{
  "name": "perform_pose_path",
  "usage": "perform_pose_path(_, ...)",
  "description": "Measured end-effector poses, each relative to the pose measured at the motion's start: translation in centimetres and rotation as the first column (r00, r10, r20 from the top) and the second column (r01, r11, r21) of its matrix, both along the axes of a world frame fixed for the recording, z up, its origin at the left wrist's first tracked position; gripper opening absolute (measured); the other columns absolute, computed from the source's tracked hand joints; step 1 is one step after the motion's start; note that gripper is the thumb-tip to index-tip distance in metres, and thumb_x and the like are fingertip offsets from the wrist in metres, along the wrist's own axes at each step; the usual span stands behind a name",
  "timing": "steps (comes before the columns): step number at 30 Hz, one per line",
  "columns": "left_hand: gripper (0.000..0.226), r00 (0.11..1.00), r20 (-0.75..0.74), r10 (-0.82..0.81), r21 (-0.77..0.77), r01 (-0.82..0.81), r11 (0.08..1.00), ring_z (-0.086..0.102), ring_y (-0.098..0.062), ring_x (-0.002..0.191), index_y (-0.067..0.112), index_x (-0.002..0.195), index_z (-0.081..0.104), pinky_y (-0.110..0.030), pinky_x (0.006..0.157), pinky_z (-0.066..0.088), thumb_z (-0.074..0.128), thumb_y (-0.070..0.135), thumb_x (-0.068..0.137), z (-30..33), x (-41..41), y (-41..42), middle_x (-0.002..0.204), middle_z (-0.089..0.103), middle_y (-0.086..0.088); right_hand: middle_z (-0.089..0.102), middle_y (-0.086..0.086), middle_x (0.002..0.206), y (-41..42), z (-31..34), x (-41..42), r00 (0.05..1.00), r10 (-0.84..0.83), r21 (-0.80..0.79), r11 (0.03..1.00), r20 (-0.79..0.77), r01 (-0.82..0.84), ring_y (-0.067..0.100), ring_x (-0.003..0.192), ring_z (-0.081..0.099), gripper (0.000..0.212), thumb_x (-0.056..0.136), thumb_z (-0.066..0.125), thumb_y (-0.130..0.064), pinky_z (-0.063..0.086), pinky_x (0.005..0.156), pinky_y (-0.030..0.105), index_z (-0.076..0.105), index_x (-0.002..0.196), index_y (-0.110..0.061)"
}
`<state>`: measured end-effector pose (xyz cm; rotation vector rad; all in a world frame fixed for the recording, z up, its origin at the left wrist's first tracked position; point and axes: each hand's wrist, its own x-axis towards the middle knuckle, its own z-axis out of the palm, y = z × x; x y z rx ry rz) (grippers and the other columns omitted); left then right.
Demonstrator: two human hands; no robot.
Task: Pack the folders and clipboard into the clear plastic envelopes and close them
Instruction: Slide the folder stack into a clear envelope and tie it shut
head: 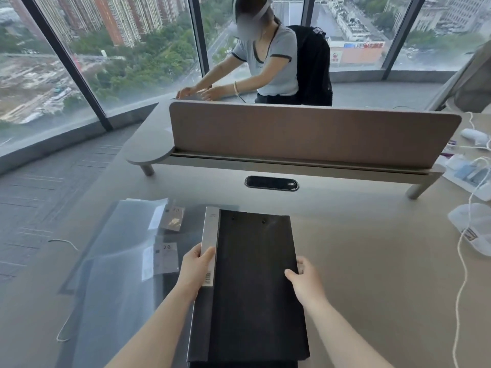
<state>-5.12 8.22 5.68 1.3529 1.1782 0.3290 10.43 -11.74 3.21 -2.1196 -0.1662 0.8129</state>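
Note:
A stack of black folders (pixel 252 274) lies lengthwise on the beige desk in front of me. Its top piece has two small rivets near the far edge and a grey spine label with a barcode along its left side. My left hand (pixel 195 269) grips the stack's left edge at the label. On the right edge rests my right hand (pixel 305 281), its fingers curled over the top. Clear plastic envelopes (pixel 119 261) lie flat and overlapping to the left, each with a small tag marked 20. I cannot tell the clipboard apart within the stack.
A brown divider panel (pixel 313 134) crosses the desk (pixel 372 261) ahead, with a black cable port (pixel 271 183) before it. A white cable (pixel 462 274), a plastic bag and small packages lie at the right. Another person works beyond the divider. The floor drops off left.

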Motion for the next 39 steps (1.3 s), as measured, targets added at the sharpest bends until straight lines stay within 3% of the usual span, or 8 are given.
perform_pose_path(3, 0.013, 0.998, -0.059, -0.025, 0.028, 0.027, 0.999, 0.067, -0.023, 0.078, 0.017, 0.098, 0.066, -0.032, 0.066, 0.053, 0.053, 0.015, 0.097, -1.2, -0.3, 0.0, 0.094, 0.072, -0.010, 0.069, -0.011, 0.090, 0.2, -0.2, -0.8, 0.999, -0.046, 0.013, 0.999, -0.026, 0.046, 0.007, 0.085, 0.065, 0.021, 0.087, 0.060, -0.006, 0.042, 0.063, 0.015, 0.064, 0.097, -0.024)
perform_pose_path(12, 0.016, 0.973, -0.214, -0.087, 0.136, 0.118, 0.984, 0.066, -0.018, 0.082, 0.014, 0.104, 0.067, -0.027, 0.068, 0.051, 0.054, 0.011, 0.094, -2.9, -0.6, -0.2, 0.096, 0.072, -0.002, 0.072, -0.011, 0.098, 0.1, -3.3, -1.4, 0.997, 0.028, -0.105, 0.994, -0.073, -0.035, 0.014, 0.089, 0.068, 0.020, 0.085, 0.059, -0.013, 0.055, 0.081, 0.038, 0.061, 0.097, -0.030)
perform_pose_path(17, 0.033, 0.933, -0.351, -0.079, 0.181, 0.151, 0.972, 0.058, -0.027, 0.107, 0.014, 0.128, 0.061, -0.043, 0.102, 0.045, 0.054, 0.019, 0.096, -3.6, -0.8, -0.4, 0.120, 0.057, -0.012, 0.067, -0.003, 0.100, 0.1, -3.9, -1.8, 1.000, 0.025, -0.173, 0.985, -0.015, -0.027, 0.016, 0.085, 0.064, 0.019, 0.085, 0.061, -0.017, 0.044, 0.063, 0.029, 0.063, 0.103, -0.022)
perform_pose_path(22, 0.044, 0.898, -0.439, -0.017, 0.210, 0.121, 0.970, 0.053, -0.029, 0.120, 0.010, 0.139, 0.052, -0.040, 0.102, 0.042, 0.051, 0.025, 0.097, -4.1, -1.5, -0.6, 0.133, 0.055, -0.015, 0.066, -0.004, 0.086, 0.6, -4.1, -1.4, 0.999, 0.036, -0.206, 0.978, 0.002, -0.035, 0.016, 0.073, 0.061, 0.011, 0.084, 0.057, -0.017, 0.042, 0.056, 0.027, 0.065, 0.093, -0.018)
perform_pose_path(24, 0.041, 0.888, -0.458, -0.043, 0.153, 0.126, 0.980, 0.059, -0.029, 0.111, 0.008, 0.131, 0.056, -0.037, 0.089, 0.046, 0.049, 0.027, 0.096, -4.4, -1.8, -0.9, 0.126, 0.061, -0.013, 0.063, -0.005, 0.075, 0.8, -4.0, -1.2, 1.000, 0.029, -0.211, 0.977, -0.006, -0.030, 0.017, 0.065, 0.057, 0.010, 0.085, 0.054, -0.015, 0.041, 0.055, 0.029, 0.064, 0.088, -0.017)
perform_pose_path(28, 0.024, 0.894, -0.443, -0.067, 0.112, 0.130, 0.985, 0.052, -0.019, 0.067, 0.010, 0.078, 0.053, -0.029, 0.055, 0.036, 0.045, 0.023, 0.097, -4.1, -1.8, -1.7, 0.082, 0.060, -0.008, 0.071, -0.001, 0.082, 1.2, -4.2, -0.7, 0.997, -0.013, -0.169, 0.986, -0.075, 0.000, 0.019, 0.069, 0.061, 0.017, 0.085, 0.052, -0.012, 0.042, 0.058, 0.029, 0.067, 0.091, -0.017)
perform_pose_path(33, 0.025, 0.918, -0.394, -0.041, 0.056, 0.069, 0.996, 0.053, -0.017, 0.065, 0.008, 0.078, 0.054, -0.027, 0.056, 0.038, 0.047, 0.023, 0.096, -4.1, -2.0, -1.3, 0.073, 0.060, -0.004, 0.073, 0.019, 0.101, 1.4, -4.9, 0.0, 0.979, -0.104, -0.110, 0.990, -0.177, 0.085, 0.023, 0.068, 0.054, 0.023, 0.080, 0.052, -0.003, 0.039, 0.064, 0.031, 0.070, 0.095, -0.004)
perform_pose_path(39, 0.024, 0.951, -0.309, -0.005, -0.074, -0.019, 0.997, 0.060, -0.024, 0.069, 0.008, 0.080, 0.065, -0.034, 0.063, 0.046, 0.053, 0.024, 0.093, -4.8, -2.1, -1.0, 0.077, 0.068, -0.010, 0.074, 0.019, 0.094, 1.1, -5.6, 0.4, 0.959, -0.168, -0.068, 0.985, -0.230, 0.156, 0.025, 0.070, 0.057, 0.022, 0.080, 0.054, 0.000, 0.043, 0.065, 0.031, 0.071, 0.092, -0.005)
